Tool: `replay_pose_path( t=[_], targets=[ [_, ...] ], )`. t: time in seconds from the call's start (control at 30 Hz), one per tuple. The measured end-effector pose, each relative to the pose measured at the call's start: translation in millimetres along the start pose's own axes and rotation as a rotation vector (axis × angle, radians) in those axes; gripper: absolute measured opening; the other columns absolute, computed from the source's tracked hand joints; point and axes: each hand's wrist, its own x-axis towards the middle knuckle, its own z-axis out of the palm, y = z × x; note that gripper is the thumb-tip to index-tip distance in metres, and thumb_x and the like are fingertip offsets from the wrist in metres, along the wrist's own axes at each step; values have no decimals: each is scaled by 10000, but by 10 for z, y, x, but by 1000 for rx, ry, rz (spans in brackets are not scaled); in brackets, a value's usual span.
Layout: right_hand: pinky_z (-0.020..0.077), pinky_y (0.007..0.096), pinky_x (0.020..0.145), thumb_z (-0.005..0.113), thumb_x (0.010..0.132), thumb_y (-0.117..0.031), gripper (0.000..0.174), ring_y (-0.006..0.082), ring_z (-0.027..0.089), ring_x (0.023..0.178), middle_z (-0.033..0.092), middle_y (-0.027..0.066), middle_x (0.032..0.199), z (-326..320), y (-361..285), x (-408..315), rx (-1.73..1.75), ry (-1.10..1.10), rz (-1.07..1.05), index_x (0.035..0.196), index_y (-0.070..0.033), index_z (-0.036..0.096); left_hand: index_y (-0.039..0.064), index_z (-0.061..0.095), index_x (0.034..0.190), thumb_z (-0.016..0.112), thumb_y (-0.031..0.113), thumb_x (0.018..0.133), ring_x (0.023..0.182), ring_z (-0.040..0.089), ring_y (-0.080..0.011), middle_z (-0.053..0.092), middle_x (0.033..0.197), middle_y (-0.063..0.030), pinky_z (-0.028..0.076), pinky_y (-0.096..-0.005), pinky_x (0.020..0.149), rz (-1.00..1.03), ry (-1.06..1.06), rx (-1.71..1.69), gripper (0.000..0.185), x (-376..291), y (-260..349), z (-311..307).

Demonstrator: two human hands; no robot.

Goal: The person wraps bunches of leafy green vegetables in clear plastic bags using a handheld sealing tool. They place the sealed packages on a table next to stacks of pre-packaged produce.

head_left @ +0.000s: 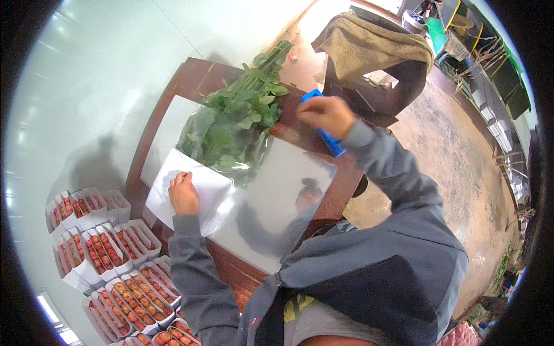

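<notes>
A bunch of leafy green stems (242,114) lies on the table, its cut ends toward the far right. Clear plastic film (197,129) and a folded white sheet (207,177) wrap its near end, so any flower heads are hidden. My left hand (184,193) rests on the white sheet with fingers bent; whether it grips the sheet is unclear. Blurred, my right hand (327,115) is over a long blue tool, perhaps a tape dispenser (331,142), with its fingertips drawn together. Beneath the bunch is a shiny grey sheet or board (281,203).
The brown table (333,199) stands against a pale wall (108,78). White paper-wrapped bundles of reddish blooms (104,251) crowd the lower left. A dark bin with a tan cloth (368,43) stands beyond my right hand. Shelving with supplies (480,65) lines the far right.
</notes>
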Motion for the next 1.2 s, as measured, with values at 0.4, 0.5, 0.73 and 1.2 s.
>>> replay_pose_path(
  t=[0.4, 0.5, 0.73, 1.2],
  targets=[
    [455, 296, 533, 735, 736, -288, 254, 130, 575, 588, 664, 68, 687, -682, 1100, -391, -73, -202, 571, 795, -41, 733, 114, 649, 1079, 558, 68, 812, 997, 546, -268, 591, 1111, -36, 433, -418, 828, -49, -125, 143, 286, 41, -38, 87],
    [454, 291, 529, 733, 751, -279, 252, 121, 572, 594, 665, 58, 698, -761, 772, -625, -139, -207, 583, 828, -39, 728, 125, 645, 1091, 561, 80, 816, 1009, 541, -261, 583, 1132, -19, 430, -416, 836, -71, -139, 165, 292, 15, -91, 60],
    [514, 315, 646, 702, 772, -255, 247, 146, 621, 664, 673, 50, 747, -601, 1371, -1323, 5, -73, 497, 889, -38, 697, 158, 638, 1113, 566, 115, 831, 1057, 509, -235, 567, 1161, 20, 391, -416, 884, -75, -199, 252, 295, 17, 7, 8],
    [345, 200, 437, 665, 865, -183, 158, 38, 447, 507, 624, -11, 746, 775, -282, -425, 487, -396, 372, 930, -39, 666, 155, 637, 1101, 556, 123, 776, 1043, 512, -258, 568, 1162, -11, 362, -441, 908, -53, -84, 171, 337, -141, -66, 24]
  ],
)
